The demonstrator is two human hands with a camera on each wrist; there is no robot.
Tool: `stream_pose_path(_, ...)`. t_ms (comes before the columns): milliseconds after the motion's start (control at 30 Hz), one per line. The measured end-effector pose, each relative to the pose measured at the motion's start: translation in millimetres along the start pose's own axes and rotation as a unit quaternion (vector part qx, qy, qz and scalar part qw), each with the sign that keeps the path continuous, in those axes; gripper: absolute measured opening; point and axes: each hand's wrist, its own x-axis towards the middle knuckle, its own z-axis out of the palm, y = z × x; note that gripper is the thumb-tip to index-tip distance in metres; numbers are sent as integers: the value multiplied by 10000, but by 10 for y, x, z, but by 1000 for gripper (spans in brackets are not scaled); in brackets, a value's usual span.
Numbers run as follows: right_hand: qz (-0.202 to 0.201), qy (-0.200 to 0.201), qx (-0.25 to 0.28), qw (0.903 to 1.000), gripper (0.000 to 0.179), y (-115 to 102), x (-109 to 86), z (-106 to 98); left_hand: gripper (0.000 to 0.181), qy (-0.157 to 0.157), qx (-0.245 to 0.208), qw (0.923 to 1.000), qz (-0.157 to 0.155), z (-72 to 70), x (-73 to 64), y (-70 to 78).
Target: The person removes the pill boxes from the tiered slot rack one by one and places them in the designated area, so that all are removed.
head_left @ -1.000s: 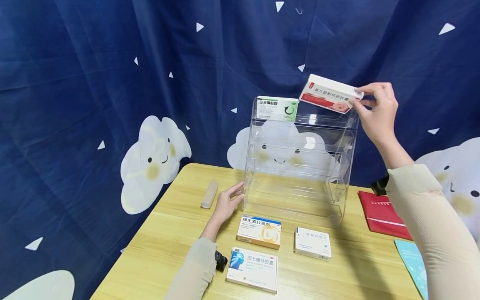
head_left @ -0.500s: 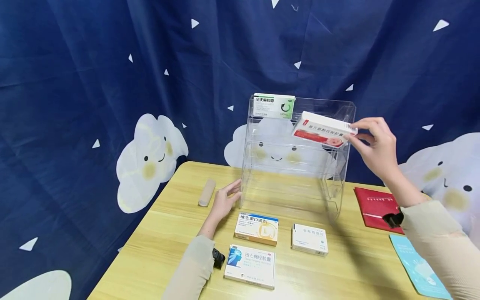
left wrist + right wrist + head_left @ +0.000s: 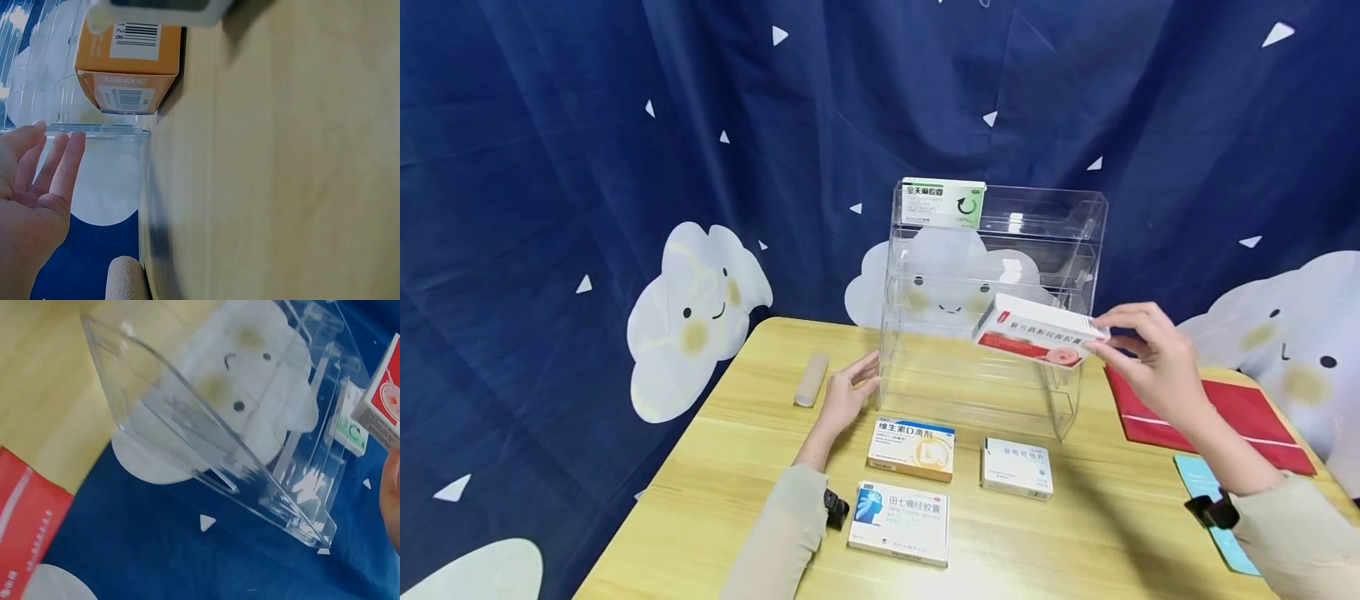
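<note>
My right hand [image 3: 1157, 362] pinches a white-and-red medicine box [image 3: 1037, 333] by its right end, thumb in front. The box is tilted and held in front of the middle tiers of a clear acrylic display rack [image 3: 1045, 200]. Part of that box [image 3: 382, 394] shows at the right edge of the right wrist view. My left hand [image 3: 848, 396] is low at the rack's left side, its extended fingers [image 3: 65, 169] touching the clear panel's edge. A green-and-white medicine box [image 3: 942, 204] stands at the left of the top tier.
On the wooden table before the rack lie a vitamin D box [image 3: 912, 450], a white-and-blue box [image 3: 898, 523] and a smaller white box [image 3: 1017, 468]. A beige roll [image 3: 812, 380] lies left, a red packet [image 3: 1232, 412] and a light-blue packet [image 3: 1198, 479] right.
My right hand has brought the white-and-red box down from above the rack's top tier to in front of its middle tiers. My left hand has stayed at the rack's side.
</note>
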Motion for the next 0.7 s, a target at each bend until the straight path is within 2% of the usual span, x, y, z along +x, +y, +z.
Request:
stream_pose_path(167, 106, -323, 46, 9994, 47, -69, -300, 2, 49, 117, -34, 9999, -12, 1, -2, -10)
stream_pose_path(367, 208, -825, 261, 9960, 50, -137, -653, 8, 49, 61, -104, 9999, 95, -12, -6, -41)
stream_pose_path(500, 418, -1197, 613, 9900, 48, -176, -868, 23, 49, 26, -60, 9999, 111, -20, -5, -46)
stream_pose_path(700, 646, -1685, 792, 9804, 49, -210, -1171, 39, 49, 23, -33, 9999, 137, -13, 2, -40)
